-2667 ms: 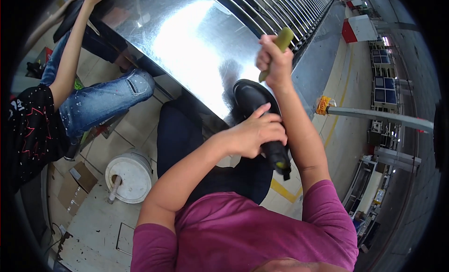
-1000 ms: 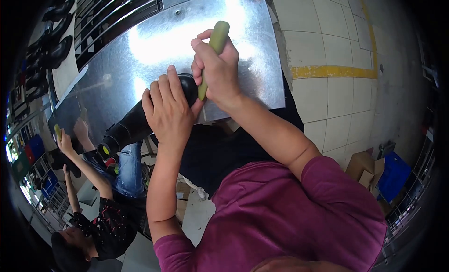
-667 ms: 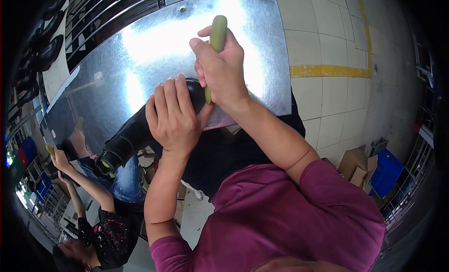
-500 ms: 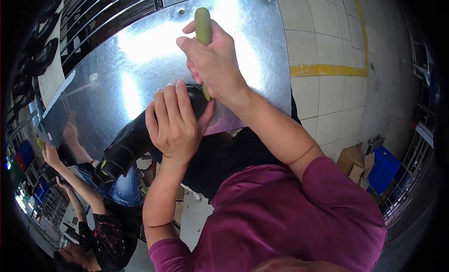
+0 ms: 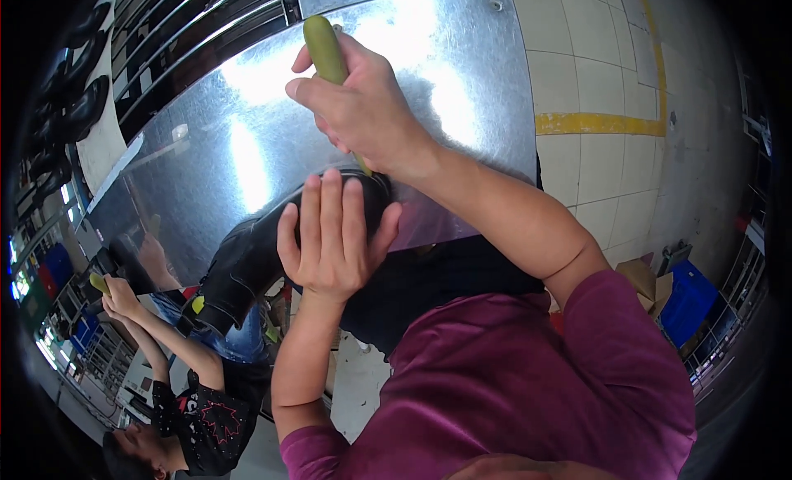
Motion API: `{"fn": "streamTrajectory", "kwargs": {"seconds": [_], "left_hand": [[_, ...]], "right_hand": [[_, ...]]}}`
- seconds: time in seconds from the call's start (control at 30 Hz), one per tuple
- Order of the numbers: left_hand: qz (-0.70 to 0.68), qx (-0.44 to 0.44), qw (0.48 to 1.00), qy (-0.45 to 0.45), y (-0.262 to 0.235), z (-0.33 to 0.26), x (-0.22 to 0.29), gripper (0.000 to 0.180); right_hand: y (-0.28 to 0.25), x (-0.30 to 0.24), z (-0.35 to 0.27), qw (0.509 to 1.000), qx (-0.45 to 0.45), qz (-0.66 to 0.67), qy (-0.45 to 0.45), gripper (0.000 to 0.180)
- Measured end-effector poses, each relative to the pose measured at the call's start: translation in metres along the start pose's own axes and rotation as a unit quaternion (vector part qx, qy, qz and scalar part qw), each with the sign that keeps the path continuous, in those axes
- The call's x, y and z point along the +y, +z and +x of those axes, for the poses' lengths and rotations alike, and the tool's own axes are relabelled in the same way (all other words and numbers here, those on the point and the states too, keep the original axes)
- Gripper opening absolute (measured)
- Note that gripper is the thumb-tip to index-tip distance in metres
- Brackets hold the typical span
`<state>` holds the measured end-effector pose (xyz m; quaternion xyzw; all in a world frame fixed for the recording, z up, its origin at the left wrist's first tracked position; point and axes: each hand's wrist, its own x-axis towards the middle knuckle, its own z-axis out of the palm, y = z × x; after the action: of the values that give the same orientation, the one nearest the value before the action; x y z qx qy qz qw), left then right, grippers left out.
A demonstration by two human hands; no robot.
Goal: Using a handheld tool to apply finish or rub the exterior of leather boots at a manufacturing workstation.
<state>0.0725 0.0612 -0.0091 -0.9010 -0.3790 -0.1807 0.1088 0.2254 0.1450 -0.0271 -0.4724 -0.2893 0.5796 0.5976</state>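
Note:
A black boot (image 5: pixel 252 253) lies on its side at the near edge of a shiny metal tabletop (image 5: pixel 194 174), its shaft pointing to the lower left. My left hand (image 5: pixel 332 245) rests on its toe part with fingers stretched out and the thumb apart. In my closed right hand (image 5: pixel 363 108) is a green tool with a thick rounded handle (image 5: pixel 324 51). Its thin lower end comes out below the fist and meets the boot's toe edge near my left fingertips. The exact shape of that tip is partly hidden.
At the lower left a co-worker (image 5: pixel 202 397) holds a similar green-handled tool (image 5: pixel 100 283). Several black shoes (image 5: pixel 87 108) stand at the far left beside a rack of metal bars (image 5: pixel 190 42). Cardboard (image 5: pixel 639 282) and a blue bin (image 5: pixel 686 302) are on the right.
My left hand has slid nearer me over the toe, its fingers straighter and its thumb lifted. The tool's handle tilts further left, and its tip has moved along the toe edge.

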Motion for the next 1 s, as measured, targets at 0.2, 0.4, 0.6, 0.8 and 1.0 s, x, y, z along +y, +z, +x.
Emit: {"fn": "streamTrajectory", "kwargs": {"seconds": [0.2,0.4,0.6,0.8,1.0], "left_hand": [[-0.055,0.025,0.998,0.004,-0.001,-0.007,-0.001,0.029],[-0.036,0.029,0.999,-0.011,0.001,-0.006,0.003,0.015],[0.007,0.092,0.994,-0.052,0.007,-0.002,0.010,0.013],[0.033,0.114,0.992,-0.051,0.009,-0.002,0.015,0.008],[0.032,0.130,0.988,-0.080,0.011,0.001,0.018,0.007]], "right_hand": [[0.002,-0.002,0.005,0.994,-0.099,0.034,0.020,0.022],[0.005,-0.002,0.013,0.947,-0.274,0.137,0.091,0.024],[0.011,-0.002,0.020,0.910,-0.398,0.092,0.078,0.028],[0.015,0.001,0.017,0.914,-0.397,0.060,0.058,0.024],[0.004,-0.004,0.008,0.931,-0.343,0.120,0.019,0.017]]}}
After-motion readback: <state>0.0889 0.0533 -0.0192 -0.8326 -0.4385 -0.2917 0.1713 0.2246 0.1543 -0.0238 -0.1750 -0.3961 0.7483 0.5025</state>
